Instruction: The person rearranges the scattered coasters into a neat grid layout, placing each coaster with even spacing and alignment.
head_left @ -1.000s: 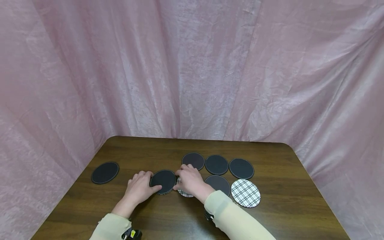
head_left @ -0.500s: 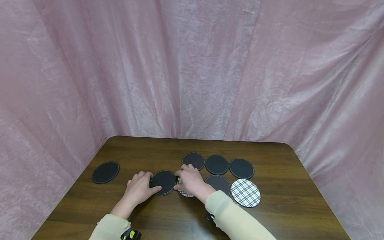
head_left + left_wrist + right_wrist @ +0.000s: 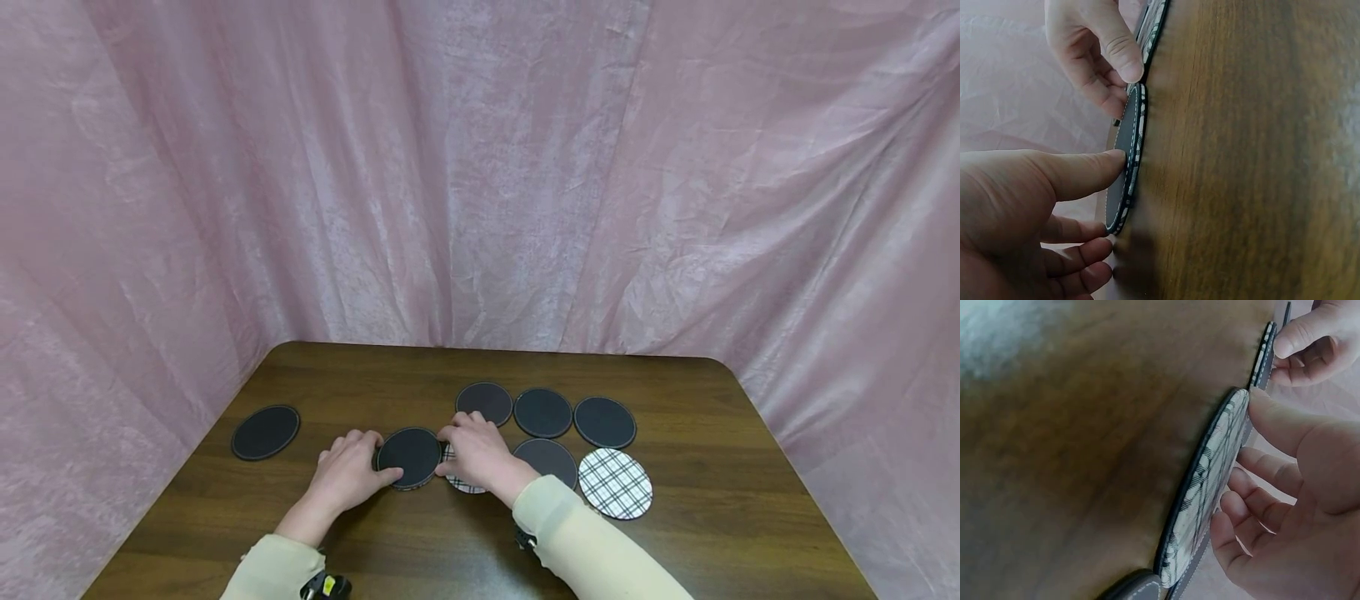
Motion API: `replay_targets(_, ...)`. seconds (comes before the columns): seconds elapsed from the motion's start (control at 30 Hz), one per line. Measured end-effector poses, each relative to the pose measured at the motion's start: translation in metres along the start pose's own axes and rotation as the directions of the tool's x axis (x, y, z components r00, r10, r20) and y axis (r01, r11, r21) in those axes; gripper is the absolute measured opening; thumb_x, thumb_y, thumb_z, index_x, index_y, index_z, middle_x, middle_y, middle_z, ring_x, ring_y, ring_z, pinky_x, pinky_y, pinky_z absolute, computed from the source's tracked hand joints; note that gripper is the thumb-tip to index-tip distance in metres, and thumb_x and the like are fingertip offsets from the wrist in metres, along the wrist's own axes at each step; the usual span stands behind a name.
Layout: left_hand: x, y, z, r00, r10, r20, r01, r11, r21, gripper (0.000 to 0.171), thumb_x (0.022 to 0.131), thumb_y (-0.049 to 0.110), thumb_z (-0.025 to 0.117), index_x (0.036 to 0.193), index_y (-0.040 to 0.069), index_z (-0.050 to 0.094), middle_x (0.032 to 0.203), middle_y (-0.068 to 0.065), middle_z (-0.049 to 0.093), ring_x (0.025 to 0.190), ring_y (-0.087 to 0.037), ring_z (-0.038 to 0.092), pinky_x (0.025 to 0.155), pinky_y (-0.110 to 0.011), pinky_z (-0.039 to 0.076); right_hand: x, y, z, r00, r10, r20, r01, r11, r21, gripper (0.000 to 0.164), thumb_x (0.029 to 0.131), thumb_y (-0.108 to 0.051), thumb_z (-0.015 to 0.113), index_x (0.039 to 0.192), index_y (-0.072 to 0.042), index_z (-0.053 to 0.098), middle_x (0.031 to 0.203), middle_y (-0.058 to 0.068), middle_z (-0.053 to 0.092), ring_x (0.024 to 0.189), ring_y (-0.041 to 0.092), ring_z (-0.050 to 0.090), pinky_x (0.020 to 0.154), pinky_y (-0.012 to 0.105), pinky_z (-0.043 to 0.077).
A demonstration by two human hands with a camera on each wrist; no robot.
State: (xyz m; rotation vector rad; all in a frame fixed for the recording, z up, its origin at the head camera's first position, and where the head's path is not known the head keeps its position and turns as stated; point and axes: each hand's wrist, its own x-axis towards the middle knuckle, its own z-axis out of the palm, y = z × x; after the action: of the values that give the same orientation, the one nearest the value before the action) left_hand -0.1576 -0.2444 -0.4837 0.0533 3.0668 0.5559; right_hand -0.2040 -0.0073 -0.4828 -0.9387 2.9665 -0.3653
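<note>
Near the table's middle lies a round black coaster [image 3: 408,457] with pale edge stitching. My left hand [image 3: 347,473] holds its left side, thumb on the top face and index finger at the rim. Beside it lies a plaid coaster [image 3: 1207,487], black and white, partly hidden in the head view under my right hand [image 3: 482,452]. The right thumb tip sits where these two coasters meet, and the index fingertip is by the black coaster's right edge. In the right wrist view the other right fingers bend loosely over the plaid one.
Three black coasters line up behind, including a middle one [image 3: 543,412]. Another black coaster [image 3: 546,463] and a plaid coaster [image 3: 615,483] lie to the right. A lone black coaster [image 3: 266,432] rests at the table's [image 3: 712,533] left. Pink curtains [image 3: 510,167] hang behind.
The black coaster and both hands keep nearly the same place. The whole head view shifts very slightly; nothing is picked up or let go.
</note>
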Motion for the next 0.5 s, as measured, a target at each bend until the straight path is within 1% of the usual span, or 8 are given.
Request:
replay_targets(0.17, 0.0, -0.002, -0.002, 1.0, -0.003, -0.003, 0.003, 1.0, -0.022, 0.064, 0.094, 0.048, 0.088, 0.133, 0.001, 0.069, 0.119, -0.015, 0.068, 0.114, -0.041, 0.063, 0.092, -0.063, 0.047, 0.002, -0.001, -0.003, 1.0, 0.004, 0.016, -0.004, 1.0, 0.018, 0.048, 0.094, -0.043, 0.09, 0.134, -0.018, 0.08, 0.134, 0.004, 0.069, 0.119, 0.025, 0.059, 0.103, 0.045, 0.053)
replay_targets(0.27, 0.0, -0.004, -0.005, 1.0, -0.004, -0.021, 0.003, 1.0, -0.03, 0.06, 0.098, 0.047, 0.084, 0.133, 0.0, 0.069, 0.117, -0.015, 0.067, 0.113, -0.041, 0.064, 0.092, -0.064, 0.047, 0.004, -0.004, -0.006, 1.0, 0.005, 0.006, -0.005, 0.999, 0.034, 0.046, 0.096, -0.041, 0.089, 0.133, -0.016, 0.08, 0.13, 0.005, 0.069, 0.116, 0.025, 0.06, 0.101, 0.045, 0.055)
replay_targets(0.33, 0.0, -0.005, -0.007, 0.999, 0.0, -0.04, -0.001, 1.0, -0.031, 0.06, 0.1, 0.046, 0.082, 0.135, -0.001, 0.069, 0.119, -0.017, 0.067, 0.114, -0.042, 0.064, 0.092, -0.065, 0.047, 0.006, -0.006, -0.008, 1.0, 0.003, -0.008, -0.003, 0.999, 0.04, 0.044, 0.098, -0.041, 0.086, 0.133, -0.015, 0.08, 0.126, 0.003, 0.069, 0.112, 0.023, 0.06, 0.098, 0.042, 0.055)
replay_targets(0.4, 0.0, -0.006, -0.009, 0.998, 0.001, -0.061, -0.003, 1.0, -0.026, 0.06, 0.101, 0.044, 0.081, 0.138, -0.001, 0.068, 0.124, -0.02, 0.067, 0.117, -0.045, 0.064, 0.093, -0.066, 0.047, 0.008, -0.01, -0.009, 1.0, -0.008, -0.03, 0.009, 1.0, 0.03, 0.045, 0.1, -0.042, 0.084, 0.135, -0.014, 0.079, 0.124, 0.003, 0.07, 0.11, 0.023, 0.061, 0.096, 0.041, 0.056)
replay_targets(0.5, -0.001, -0.007, -0.012, 0.996, 0.006, -0.085, -0.008, 1.0, -0.017, 0.062, 0.103, 0.043, 0.079, 0.142, -0.003, 0.066, 0.132, -0.025, 0.066, 0.122, -0.049, 0.062, 0.094, -0.069, 0.047, 0.012, -0.017, -0.01, 0.999, -0.019, -0.051, 0.02, 1.0, 0.006, 0.047, 0.105, -0.043, 0.079, 0.14, -0.012, 0.075, 0.131, 0.003, 0.07, 0.118, 0.024, 0.064, 0.101, 0.042, 0.055)
